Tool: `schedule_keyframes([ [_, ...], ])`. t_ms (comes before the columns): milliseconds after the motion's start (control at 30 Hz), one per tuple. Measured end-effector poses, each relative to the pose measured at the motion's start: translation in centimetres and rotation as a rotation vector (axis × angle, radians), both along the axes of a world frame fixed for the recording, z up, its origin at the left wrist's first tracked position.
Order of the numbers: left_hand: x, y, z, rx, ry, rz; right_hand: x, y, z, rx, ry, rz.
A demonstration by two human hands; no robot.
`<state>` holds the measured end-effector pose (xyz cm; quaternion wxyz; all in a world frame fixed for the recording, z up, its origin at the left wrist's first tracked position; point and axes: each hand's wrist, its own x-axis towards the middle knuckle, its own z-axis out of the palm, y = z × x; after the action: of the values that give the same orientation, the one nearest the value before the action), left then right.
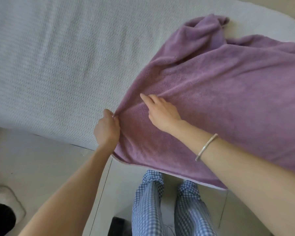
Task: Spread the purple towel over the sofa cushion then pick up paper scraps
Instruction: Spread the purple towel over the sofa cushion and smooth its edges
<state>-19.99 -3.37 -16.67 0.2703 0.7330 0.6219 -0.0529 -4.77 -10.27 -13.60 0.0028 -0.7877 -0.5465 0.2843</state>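
The purple towel (220, 92) lies on the right half of the white textured sofa cushion (58, 65). Its far end is bunched in folds, and its near edge hangs over the cushion's front. My left hand (107, 128) pinches the towel's left edge near the cushion's front edge. My right hand (160, 111) rests flat on top of the towel just right of the left hand, fingers straight and pointing left. A silver bracelet sits on my right wrist. No paper scraps show in the head view.
Pale floor tiles (41, 167) run below the cushion's front edge. A white object with a dark opening (2, 212) sits on the floor at the lower left. My legs in blue checked trousers (169, 205) stand close to the cushion.
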Motion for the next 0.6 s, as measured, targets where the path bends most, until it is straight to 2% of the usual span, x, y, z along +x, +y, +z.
schedule_keyframes([
  [167,0.8,-0.4,-0.1,-0.064,0.033,0.127,0.0,1.9,-1.0,-0.094,-0.028,0.076],
  [367,3.4,1.3,0.6,-0.044,-0.012,0.022,3.3,4.7,-1.8,-0.046,-0.068,0.107],
  [600,9.6,4.2,-0.3,-0.095,-0.155,0.059,12.9,8.7,-2.2,-0.021,-0.237,-0.074],
])
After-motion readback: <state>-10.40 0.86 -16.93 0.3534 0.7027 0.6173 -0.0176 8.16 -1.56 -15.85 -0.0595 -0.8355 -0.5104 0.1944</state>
